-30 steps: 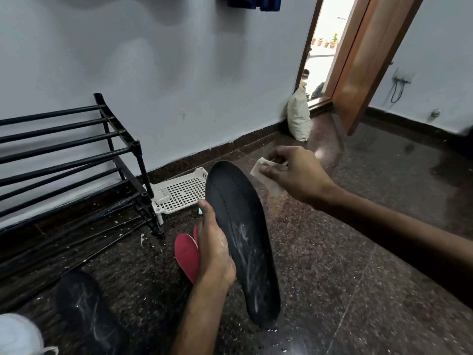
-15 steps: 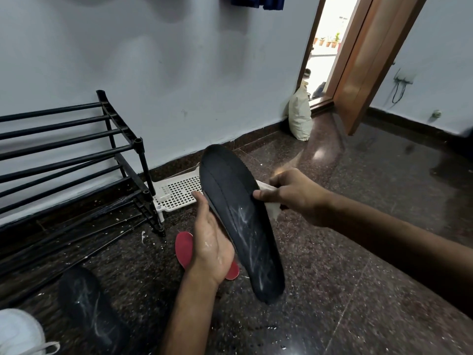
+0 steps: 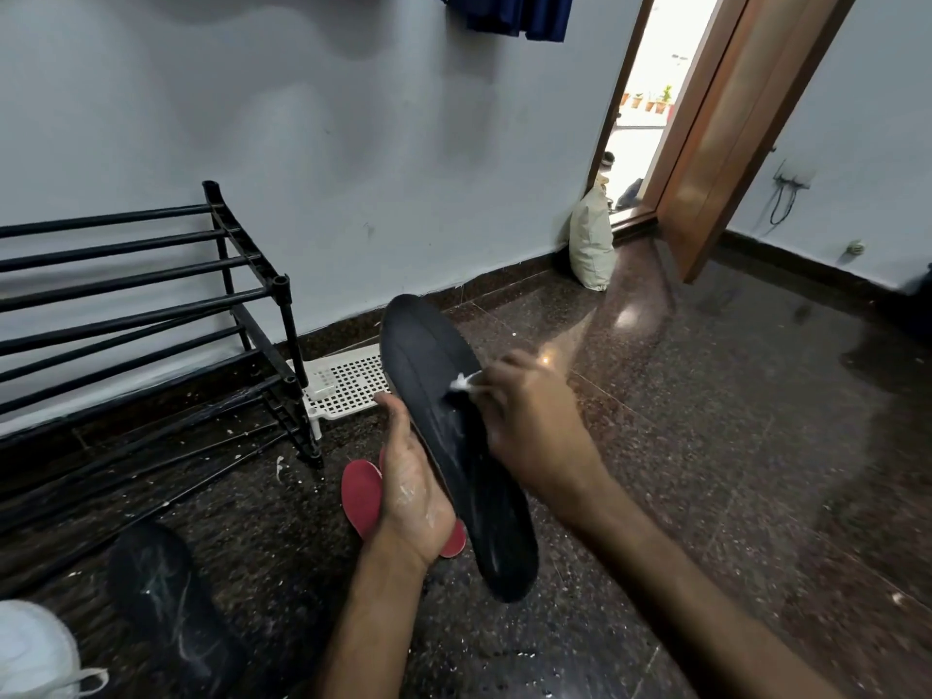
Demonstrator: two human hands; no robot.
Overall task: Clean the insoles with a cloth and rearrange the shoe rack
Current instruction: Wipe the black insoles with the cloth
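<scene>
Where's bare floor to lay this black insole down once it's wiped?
Open floor runs right of the right hand, toward the door. It is crowded left: red insoles, white tray, shoe rack, second black insole.

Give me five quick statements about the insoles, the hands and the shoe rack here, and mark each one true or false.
1. The left hand holds a black insole off the floor. True.
2. The right hand presses a white cloth against that insole. True.
3. The shoe rack is full of shoes. False: its bars are bare.
4. A red insole lies on the floor. True.
5. The door is shut. False: it stands open, daylight showing.
</scene>
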